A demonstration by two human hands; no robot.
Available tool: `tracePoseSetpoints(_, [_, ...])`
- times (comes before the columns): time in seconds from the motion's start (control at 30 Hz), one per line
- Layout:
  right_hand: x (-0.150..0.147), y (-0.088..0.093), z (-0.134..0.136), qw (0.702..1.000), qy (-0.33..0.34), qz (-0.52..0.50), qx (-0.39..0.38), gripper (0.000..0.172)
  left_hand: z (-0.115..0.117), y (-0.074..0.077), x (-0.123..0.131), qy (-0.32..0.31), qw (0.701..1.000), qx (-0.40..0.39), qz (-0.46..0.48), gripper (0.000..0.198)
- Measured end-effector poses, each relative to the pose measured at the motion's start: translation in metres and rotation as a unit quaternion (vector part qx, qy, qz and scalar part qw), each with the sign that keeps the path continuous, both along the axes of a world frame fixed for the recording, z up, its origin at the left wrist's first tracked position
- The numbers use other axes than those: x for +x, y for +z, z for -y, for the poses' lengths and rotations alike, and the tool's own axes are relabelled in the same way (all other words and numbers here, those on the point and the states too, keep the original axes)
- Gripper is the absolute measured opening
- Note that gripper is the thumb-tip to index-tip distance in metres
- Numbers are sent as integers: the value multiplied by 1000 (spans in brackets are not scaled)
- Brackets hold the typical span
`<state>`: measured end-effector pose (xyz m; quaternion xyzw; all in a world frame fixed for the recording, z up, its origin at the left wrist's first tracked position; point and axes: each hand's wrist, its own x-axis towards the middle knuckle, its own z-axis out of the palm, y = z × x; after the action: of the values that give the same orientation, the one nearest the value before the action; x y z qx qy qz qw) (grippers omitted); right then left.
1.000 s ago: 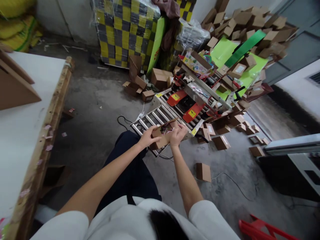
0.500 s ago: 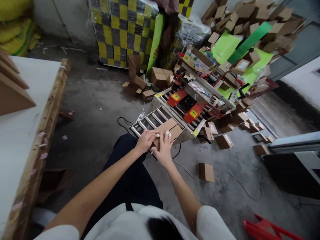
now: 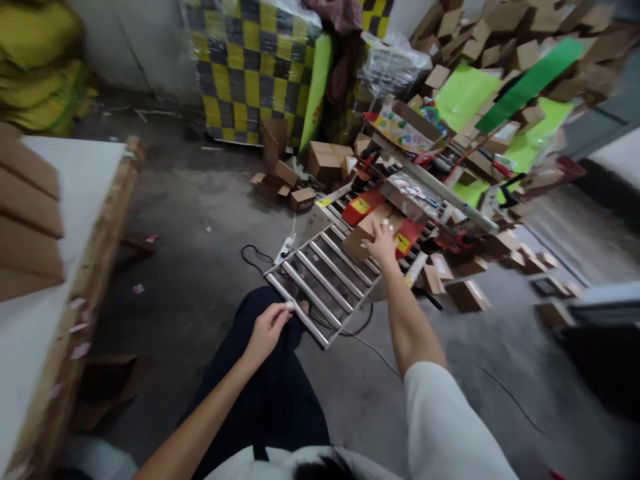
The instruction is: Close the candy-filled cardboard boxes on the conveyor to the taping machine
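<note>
Soft, greyish light is falling across the room, leaving the concrete floor (image 3: 190, 227) dim and mostly free of hard shadows. The metal rollers (image 3: 313, 287) are catching bright streaks, and the plastic wrap (image 3: 393, 65) at the far side is giving off small glints. At left, the white desk (image 3: 93, 167) is reflecting a pale sheen, while the dark trousers (image 3: 260, 400) are losing detail. Blur is smearing the black machine (image 3: 605, 363) at right; wide-angle distortion is stretching the edges.
</note>
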<state>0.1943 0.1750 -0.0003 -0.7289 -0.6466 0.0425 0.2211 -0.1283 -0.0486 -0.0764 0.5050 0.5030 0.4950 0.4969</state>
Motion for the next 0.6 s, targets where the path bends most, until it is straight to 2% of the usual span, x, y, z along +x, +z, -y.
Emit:
tracePoseSetpoints(0.07, [-14,-5,-2,999,-17,-6,42,67,8,15,-19,20,997,44,-57,27])
tracePoseSetpoints(0.1, [-27,-14,5,997,-2,2,71,69,12,23,-33,47,992,69,-94,25])
tracePoseSetpoints(0.17, [-54,-46,37,992,63,22,103,69,22,39,-70,122,969,112,-182,22])
tracePoseSetpoints(0.2, [-67,-65,58,990,102,23,96,67,29,48,-94,169,949,128,-234,22])
tracePoseSetpoints(0.23, [-78,-84,81,988,128,17,86,65,36,58,-120,221,920,140,-291,23])
tracePoseSetpoints(0.3, [-96,-115,127,984,167,-4,62,59,52,81,-178,334,839,155,-400,25])
tracePoseSetpoints(0.37, [-108,-133,163,981,185,-26,47,56,61,107,-240,429,746,162,-483,33])
tracePoseSetpoints(0.4, [-112,-136,175,980,189,-34,44,55,60,121,-272,452,711,162,-514,39])
tracePoseSetpoints(0.43, [-114,-137,183,979,192,-44,44,55,56,134,-302,461,685,157,-542,45])
tracePoseSetpoints(0.5, [-116,-132,189,975,205,-67,48,53,39,156,-356,436,667,124,-591,59])
tracePoseSetpoints(0.53, [-117,-127,189,971,217,-82,51,51,29,164,-378,406,673,96,-610,61])
tracePoseSetpoints(0.6, [-122,-114,188,960,248,-113,58,46,13,176,-411,331,706,42,-625,53])
